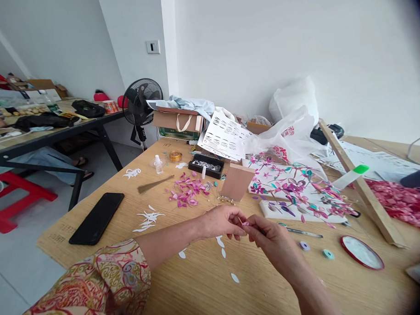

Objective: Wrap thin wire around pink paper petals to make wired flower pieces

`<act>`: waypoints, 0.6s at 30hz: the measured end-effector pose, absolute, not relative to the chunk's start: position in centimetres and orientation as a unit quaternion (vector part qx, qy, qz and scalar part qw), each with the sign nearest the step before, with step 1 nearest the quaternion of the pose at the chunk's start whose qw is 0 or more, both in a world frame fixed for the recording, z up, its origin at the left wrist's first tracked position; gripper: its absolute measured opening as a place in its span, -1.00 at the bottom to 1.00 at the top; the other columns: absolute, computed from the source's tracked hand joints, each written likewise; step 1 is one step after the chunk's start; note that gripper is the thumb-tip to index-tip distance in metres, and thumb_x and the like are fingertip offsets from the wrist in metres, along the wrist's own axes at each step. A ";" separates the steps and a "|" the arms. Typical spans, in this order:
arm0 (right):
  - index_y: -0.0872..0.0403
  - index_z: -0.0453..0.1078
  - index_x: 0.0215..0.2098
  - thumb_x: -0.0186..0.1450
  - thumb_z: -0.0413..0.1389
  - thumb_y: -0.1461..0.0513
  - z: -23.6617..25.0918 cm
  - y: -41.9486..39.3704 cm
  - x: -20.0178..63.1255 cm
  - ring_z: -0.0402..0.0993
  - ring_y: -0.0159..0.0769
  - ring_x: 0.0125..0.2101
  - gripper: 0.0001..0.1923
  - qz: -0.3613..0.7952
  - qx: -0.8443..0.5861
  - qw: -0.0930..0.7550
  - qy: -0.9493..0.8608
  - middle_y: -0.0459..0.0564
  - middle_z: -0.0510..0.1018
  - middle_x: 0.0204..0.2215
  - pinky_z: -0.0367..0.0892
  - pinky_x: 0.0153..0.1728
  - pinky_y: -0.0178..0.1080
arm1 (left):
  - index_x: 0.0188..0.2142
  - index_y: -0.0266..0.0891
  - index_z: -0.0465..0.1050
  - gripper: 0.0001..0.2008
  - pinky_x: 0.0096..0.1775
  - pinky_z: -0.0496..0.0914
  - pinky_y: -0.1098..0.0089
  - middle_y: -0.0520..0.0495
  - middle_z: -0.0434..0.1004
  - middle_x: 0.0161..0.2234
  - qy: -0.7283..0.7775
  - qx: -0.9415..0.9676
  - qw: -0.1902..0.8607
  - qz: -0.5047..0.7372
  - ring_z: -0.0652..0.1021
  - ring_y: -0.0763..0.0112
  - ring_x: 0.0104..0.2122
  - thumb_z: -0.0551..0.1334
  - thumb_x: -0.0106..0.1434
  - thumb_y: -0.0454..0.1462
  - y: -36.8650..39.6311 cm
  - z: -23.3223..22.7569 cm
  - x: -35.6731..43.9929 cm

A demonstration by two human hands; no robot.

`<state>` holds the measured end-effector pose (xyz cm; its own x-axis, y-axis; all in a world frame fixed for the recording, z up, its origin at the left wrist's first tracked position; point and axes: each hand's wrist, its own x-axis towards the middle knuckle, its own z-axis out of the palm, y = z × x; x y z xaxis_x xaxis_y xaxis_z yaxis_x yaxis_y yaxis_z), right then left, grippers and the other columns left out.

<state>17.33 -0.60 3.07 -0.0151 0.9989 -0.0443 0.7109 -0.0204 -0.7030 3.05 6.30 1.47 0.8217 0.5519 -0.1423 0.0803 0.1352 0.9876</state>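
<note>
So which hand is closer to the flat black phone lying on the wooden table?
Left. The left hand hovers mid-table, right of the flat black phone. The right hand meets it fingertip to fingertip around a tiny pink piece, so it is farther away.

Tiny pink piece (246, 224) mostly hidden between pinching fingertips (240, 222).

Plain white walls (261, 45) are catching soft, even light. A wooden counter (207, 286) is filling the foreground, and a black-framed table (57, 135) is standing to the left on a pale floor (14, 270). A black fan (142, 104) is standing between them, with a red stool (14, 194) sitting under the table.
</note>
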 end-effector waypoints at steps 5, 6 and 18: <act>0.03 0.21 -0.57 0.15 -0.05 0.08 3.0 -0.4 17.1 0.22 -0.42 -0.69 -0.77 0.286 -0.655 0.275 -0.643 -0.17 0.36 -0.71 0.09 -0.67 -0.39 | -0.48 -0.31 0.33 -0.85 -0.51 0.27 0.51 0.09 0.34 -0.61 0.271 0.637 0.701 0.170 0.39 0.58 -0.61 0.26 -0.06 -0.30 6.4 1.0 3.2; 0.03 0.19 -0.57 0.14 -0.03 0.08 2.9 -0.4 17.1 0.22 -0.42 -0.69 -0.78 0.286 -0.655 0.282 -0.640 -0.18 0.36 -0.71 0.09 -0.67 -0.39 | -0.50 -0.31 0.32 -0.85 -0.52 0.27 0.51 0.10 0.33 -0.63 0.276 0.638 0.699 0.169 0.39 0.58 -0.61 0.26 -0.06 -0.28 6.4 1.0 3.2; 0.08 0.29 -0.52 0.14 -0.03 0.11 -1.2 -0.8 17.8 0.25 -0.41 -0.63 -0.78 0.378 -0.609 0.375 -0.588 -0.14 0.32 -0.66 0.18 -0.61 -0.37 | -0.54 -0.31 0.27 -0.69 -0.57 0.25 0.58 0.11 0.34 -0.64 0.312 0.417 0.792 0.319 0.41 0.60 -0.63 0.36 -0.21 -0.22 6.0 1.7 2.8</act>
